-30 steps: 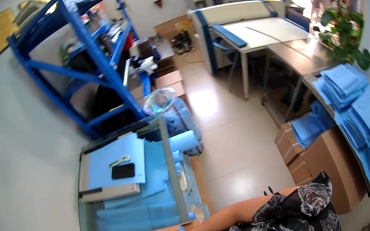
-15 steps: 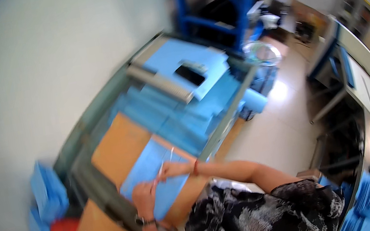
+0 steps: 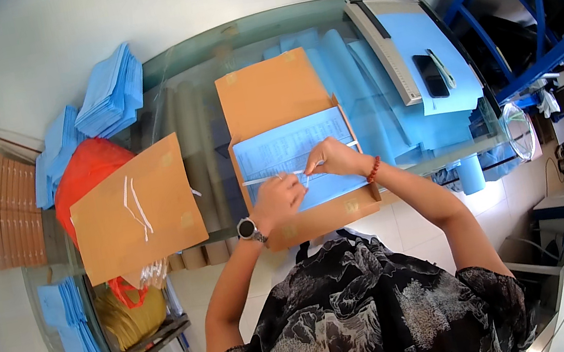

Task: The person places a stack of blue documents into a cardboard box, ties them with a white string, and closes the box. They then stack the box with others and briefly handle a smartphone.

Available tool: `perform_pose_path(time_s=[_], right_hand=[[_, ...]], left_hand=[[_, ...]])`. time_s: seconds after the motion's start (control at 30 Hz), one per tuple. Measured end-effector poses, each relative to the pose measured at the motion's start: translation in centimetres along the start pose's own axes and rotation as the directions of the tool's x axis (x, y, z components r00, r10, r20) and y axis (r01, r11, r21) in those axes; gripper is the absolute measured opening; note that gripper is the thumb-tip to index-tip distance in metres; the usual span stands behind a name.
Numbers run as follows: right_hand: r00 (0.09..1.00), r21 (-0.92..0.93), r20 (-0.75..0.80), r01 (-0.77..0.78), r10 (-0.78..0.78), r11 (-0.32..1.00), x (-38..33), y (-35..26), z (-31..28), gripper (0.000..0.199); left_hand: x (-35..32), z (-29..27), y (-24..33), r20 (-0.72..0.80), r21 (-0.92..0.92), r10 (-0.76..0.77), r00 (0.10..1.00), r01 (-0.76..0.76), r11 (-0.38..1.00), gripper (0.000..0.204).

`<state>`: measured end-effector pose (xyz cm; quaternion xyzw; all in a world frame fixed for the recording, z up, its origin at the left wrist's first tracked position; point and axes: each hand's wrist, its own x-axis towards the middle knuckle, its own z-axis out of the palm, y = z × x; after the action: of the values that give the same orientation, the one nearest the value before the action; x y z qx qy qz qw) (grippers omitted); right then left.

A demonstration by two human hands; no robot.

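Note:
An opened brown cardboard file box (image 3: 268, 99) lies on the glass table in front of me, its flaps folded out to the far and near sides. Blue printed papers (image 3: 287, 143) fill its middle, and a white ribbon (image 3: 260, 180) runs across them from side to side. My right hand (image 3: 336, 158) pinches the ribbon near the middle of the papers. Just left of it, my left hand (image 3: 280, 200) is curled over the ribbon, its fingers closed; the ribbon's ends between the fingertips are partly hidden.
At left, another brown folder (image 3: 137, 209) with loose white ribbons rests over a red bag (image 3: 88, 165). Stacks of blue folders (image 3: 109, 93) stand behind it. Far right, a paper trimmer (image 3: 385, 52) carries blue sheets and a black phone (image 3: 430, 76). A blue metal rack (image 3: 541, 62) stands beyond.
My view has swung left and steadied, so the box and table now face me squarely. Both hands stay together at the ribbon over the papers.

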<state>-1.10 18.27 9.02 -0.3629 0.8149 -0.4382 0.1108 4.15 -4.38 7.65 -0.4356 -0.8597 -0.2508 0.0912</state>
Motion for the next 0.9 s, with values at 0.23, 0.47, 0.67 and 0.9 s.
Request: perform_pose_path(time_s=[0.23,0.47,0.67,0.9], right_hand=[[0.739,-0.746,0.053,0.476,-0.671,0.465,1.1,-1.0,-1.1,0.012],[0.747,-0.723,-0.036,0.439,-0.664,0.534,0.8,-1.1,-0.4,0.017],[0.801,-0.421,-0.488,0.132,-0.347,0.897,-0.4,-0.2,2.5,0.012],[0.597,0.008,-0.794,-0.179,0.116,0.984,-1.9,0.0,6.4,0.009]], left_hand=[[5.3,-1.2,-3.3,-0.028,-0.725,-0.45,0.893,0.292,0.624,0.037],[6.3,-2.2,-8.0,0.411,-0.715,-0.173,0.895,0.434,0.548,0.022],[6.2,-1.9,-6.6,0.279,-0.468,-0.201,0.939,0.316,0.825,0.013],[3.4,0.7,-6.7,0.109,0.003,-0.138,0.984,0.138,0.99,0.013]])
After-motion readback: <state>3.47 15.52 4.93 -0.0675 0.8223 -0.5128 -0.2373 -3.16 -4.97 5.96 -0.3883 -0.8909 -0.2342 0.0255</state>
